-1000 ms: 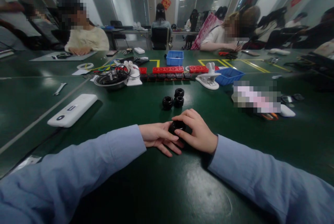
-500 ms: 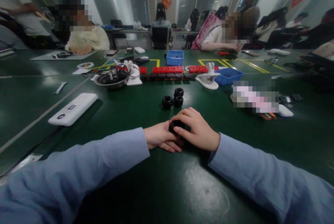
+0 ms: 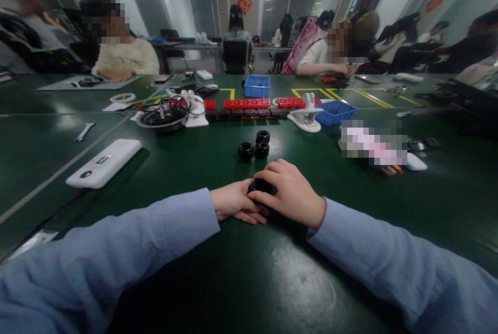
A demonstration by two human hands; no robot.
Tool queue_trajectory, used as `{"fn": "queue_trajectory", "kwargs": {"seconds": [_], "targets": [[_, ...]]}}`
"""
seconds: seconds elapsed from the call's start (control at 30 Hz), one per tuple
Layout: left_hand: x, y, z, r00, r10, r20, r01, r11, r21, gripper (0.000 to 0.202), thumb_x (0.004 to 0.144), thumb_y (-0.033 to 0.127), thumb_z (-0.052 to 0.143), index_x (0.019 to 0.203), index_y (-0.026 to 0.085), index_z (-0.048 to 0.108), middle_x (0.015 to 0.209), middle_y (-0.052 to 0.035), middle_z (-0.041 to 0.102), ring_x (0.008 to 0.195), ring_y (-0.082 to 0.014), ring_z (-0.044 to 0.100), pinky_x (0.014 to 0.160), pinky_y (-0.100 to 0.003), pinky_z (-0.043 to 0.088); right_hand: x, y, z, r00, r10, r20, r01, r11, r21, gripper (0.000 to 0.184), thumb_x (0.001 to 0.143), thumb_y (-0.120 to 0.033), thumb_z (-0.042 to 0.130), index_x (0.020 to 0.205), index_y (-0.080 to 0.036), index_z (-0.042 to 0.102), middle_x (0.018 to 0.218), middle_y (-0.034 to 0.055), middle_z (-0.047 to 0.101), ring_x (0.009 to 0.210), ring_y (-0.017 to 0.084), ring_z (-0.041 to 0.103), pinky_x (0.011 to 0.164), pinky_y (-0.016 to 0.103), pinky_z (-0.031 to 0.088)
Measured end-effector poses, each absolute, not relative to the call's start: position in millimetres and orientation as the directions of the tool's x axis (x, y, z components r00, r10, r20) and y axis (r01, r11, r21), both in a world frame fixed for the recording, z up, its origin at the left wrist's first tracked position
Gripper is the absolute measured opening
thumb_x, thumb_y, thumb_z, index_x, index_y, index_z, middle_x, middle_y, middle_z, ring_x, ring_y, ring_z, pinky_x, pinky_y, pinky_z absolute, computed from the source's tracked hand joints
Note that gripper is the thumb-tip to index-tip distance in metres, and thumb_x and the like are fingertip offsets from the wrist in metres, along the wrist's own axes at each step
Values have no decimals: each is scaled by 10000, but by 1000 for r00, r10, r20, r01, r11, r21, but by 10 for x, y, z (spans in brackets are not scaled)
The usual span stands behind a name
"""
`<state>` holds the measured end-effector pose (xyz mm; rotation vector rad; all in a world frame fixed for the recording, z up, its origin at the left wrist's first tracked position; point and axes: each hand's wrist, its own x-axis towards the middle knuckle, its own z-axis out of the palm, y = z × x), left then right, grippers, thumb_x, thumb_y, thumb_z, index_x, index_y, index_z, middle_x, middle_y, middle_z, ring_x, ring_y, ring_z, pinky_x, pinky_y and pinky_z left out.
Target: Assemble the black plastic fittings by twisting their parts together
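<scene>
Both of my hands meet at the middle of the green table (image 3: pixel 218 282) around one small black round part (image 3: pixel 260 185). My right hand (image 3: pixel 290 194) curls over it from the right, fingers closed on its top. My left hand (image 3: pixel 235 203) lies against it from the left, fingers bent in and thumb touching it. Most of the part is hidden by my fingers. Just beyond them three more black ring-shaped parts (image 3: pixel 254 148) sit together on the table.
A white flat device (image 3: pixel 104 162) lies at left, with a small wrench (image 3: pixel 84 132) beyond it. Farther back are a metal bowl of cables (image 3: pixel 161 117), red and black blocks (image 3: pixel 246 106), white clamps (image 3: pixel 307 115) and blue bins (image 3: pixel 257 85). Other people sit across the table.
My left fingers, stretched flat a second ago, have curled in against the black part. Both hands stay in the same spot on it.
</scene>
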<state>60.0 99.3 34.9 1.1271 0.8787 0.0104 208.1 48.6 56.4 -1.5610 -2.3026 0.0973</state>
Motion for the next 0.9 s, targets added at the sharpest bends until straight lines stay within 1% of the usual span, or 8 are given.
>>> {"fn": "queue_trajectory", "kwargs": {"seconds": [0.17, 0.23, 0.37, 0.47, 0.57, 0.63, 0.8, 0.9], "targets": [[588, 1002, 337, 695, 409, -591, 376, 494, 784, 652, 560, -2, 655, 1142, 172, 418, 801, -47, 672, 707, -164, 681, 612, -218, 524, 2105, 456, 576, -438, 857, 271, 819, 505, -272, 277, 822, -299, 584, 1038, -138, 645, 930, 87, 597, 849, 194, 502, 772, 348, 427], [585, 1000, 339, 691, 410, -596, 376, 501, 780, 614, 558, 1, 651, 1113, 162, 445, 806, -50, 674, 705, -158, 678, 616, -214, 519, 2117, 445, 583, -480, 837, 261, 777, 544, -317, 287, 821, -234, 562, 1083, -136, 625, 996, 90, 599, 894, 192, 529, 802, 338, 451], [581, 1001, 346, 682, 404, -609, 390, 504, 771, 439, 564, 7, 636, 973, 128, 533, 740, -36, 667, 682, -141, 672, 604, -195, 511, 2147, 437, 611, -532, 819, 214, 712, 570, -410, 345, 810, -156, 514, 1146, -161, 596, 1147, 72, 585, 985, 180, 573, 852, 323, 481], [579, 1003, 350, 684, 413, -601, 375, 508, 776, 541, 569, -13, 606, 1077, 149, 513, 725, -29, 673, 674, -147, 676, 597, -200, 517, 2160, 440, 642, -569, 798, 199, 663, 589, -463, 382, 777, -100, 502, 1133, -189, 607, 1202, 30, 580, 1058, 166, 570, 905, 306, 472], [580, 1001, 356, 689, 412, -596, 368, 510, 778, 696, 573, -39, 575, 1217, 188, 441, 729, -32, 682, 662, -151, 680, 581, -197, 522, 2150, 439, 671, -593, 787, 172, 647, 593, -479, 390, 751, -72, 507, 1095, -207, 632, 1213, 0, 582, 1076, 165, 572, 920, 295, 468], [582, 1000, 360, 686, 413, -599, 371, 510, 776, 747, 570, -52, 569, 1256, 198, 410, 713, -32, 682, 652, -154, 681, 568, -191, 521, 2134, 435, 686, -593, 791, 150, 662, 585, -469, 380, 738, -64, 518, 1059, -216, 652, 1207, -10, 587, 1061, 173, 585, 906, 294, 476], [574, 1012, 343, 696, 403, -595, 362, 518, 775, 712, 550, -54, 631, 1194, 185, 447, 787, -44, 684, 678, -158, 684, 584, -190, 526, 2102, 428, 669, -583, 804, 115, 696, 567, -439, 365, 722, -18, 511, 977, -212, 684, 1122, -7, 638, 1000, 170, 616, 863, 276, 489], [563, 1029, 307, 721, 379, -581, 349, 526, 776, 714, 541, -44, 671, 1176, 187, 442, 843, -54, 680, 711, -165, 685, 590, -193, 524, 2096, 429, 618, -569, 807, 159, 691, 574, -439, 345, 751, -10, 482, 925, -217, 696, 1059, -14, 664, 980, 162, 624, 861, 274, 485]]}}
